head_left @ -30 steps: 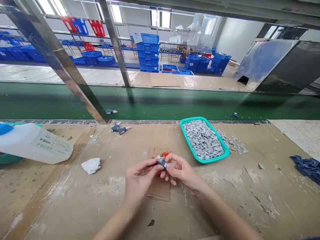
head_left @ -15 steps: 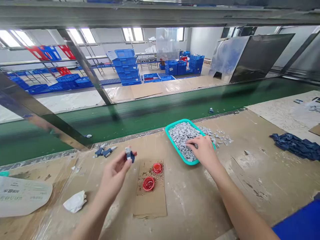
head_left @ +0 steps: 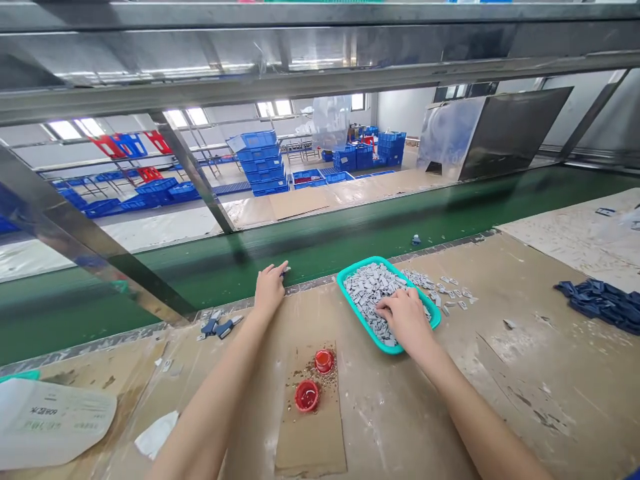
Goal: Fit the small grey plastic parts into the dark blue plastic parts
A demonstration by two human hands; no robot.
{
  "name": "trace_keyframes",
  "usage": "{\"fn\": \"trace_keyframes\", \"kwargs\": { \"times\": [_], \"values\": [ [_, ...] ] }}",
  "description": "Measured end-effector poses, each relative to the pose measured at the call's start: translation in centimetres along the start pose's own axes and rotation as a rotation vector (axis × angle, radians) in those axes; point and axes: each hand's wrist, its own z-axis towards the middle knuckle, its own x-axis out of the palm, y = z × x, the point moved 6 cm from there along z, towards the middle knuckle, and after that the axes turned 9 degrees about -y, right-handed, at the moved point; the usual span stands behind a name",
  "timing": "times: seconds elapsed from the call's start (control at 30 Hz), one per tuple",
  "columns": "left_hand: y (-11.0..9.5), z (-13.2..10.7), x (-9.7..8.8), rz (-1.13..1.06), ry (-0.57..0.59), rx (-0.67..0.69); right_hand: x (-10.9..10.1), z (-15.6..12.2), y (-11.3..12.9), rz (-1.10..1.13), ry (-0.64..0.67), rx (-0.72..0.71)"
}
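My left hand [head_left: 271, 285] is stretched out over the near edge of the green conveyor belt [head_left: 310, 248]. Its fingers are closed on a small navy and grey plastic part [head_left: 285, 270], mostly hidden behind them. My right hand [head_left: 406, 315] dips into a turquoise plastic basket [head_left: 358, 328] heaped with small grey plastic pieces [head_left: 369, 287]. The fingertips are pinched together among the pieces; what they hold, if anything, is hidden. Between my forearms, two red caps, one nearer [head_left: 307, 396] and one farther [head_left: 324, 361], sit on a cardboard strip [head_left: 311, 443], the nearer one holding liquid.
Navy and grey parts [head_left: 219, 325] lie left by the belt. A white jug [head_left: 55, 421] and crumpled white tissue [head_left: 156, 433] are at the left. Loose grey pieces [head_left: 453, 292] and a navy pile [head_left: 600, 305] lie right. A slanted metal post [head_left: 100, 247] stands at left.
My left hand has moved forward from above the table to the belt's edge, carrying the navy and grey part. My right hand stays in the basket. The view has tilted upward.
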Motion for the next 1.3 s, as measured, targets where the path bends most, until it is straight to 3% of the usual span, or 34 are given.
{"fn": "trace_keyframes", "kwargs": {
  "times": [0.2,0.43,0.57,0.67,0.8,0.93,1.0,1.1,1.3],
  "values": [
    [-0.3,-1.4,-0.3,0.076,-0.141,0.016,0.1,-0.1,0.1,0.005,-0.006,-0.021],
    [-1.9,-2.2,0.1,0.033,-0.045,0.2,0.4,-0.3,-0.2,0.103,-0.031,-0.056],
    [-1.8,-2.3,0.5,0.036,-0.038,0.231,-1.0,-0.8,0.0,0.308,-0.159,-0.053],
    [-1.7,-2.2,0.9,0.026,-0.032,0.229,-2.4,-1.9,1.4,0.51,-0.179,-0.009],
    [-1.5,-2.1,1.1,0.012,-0.037,0.185,-2.5,-4.2,5.2,0.784,-0.024,-0.001],
    [-1.2,-2.2,1.3,0.023,-0.055,0.13,0.7,-6.8,7.9,1.005,0.293,0.162],
    [-1.1,-2.2,1.3,0.033,-0.059,0.113,2.1,-7.7,8.2,1.068,0.381,0.275],
    [-1.1,-2.2,1.3,0.044,-0.066,0.097,3.3,-8.2,8.3,1.136,0.417,0.397],
    [-1.0,-2.1,1.4,0.041,-0.076,0.083,3.8,-7.8,8.4,1.158,0.412,0.503]
  ]
}}
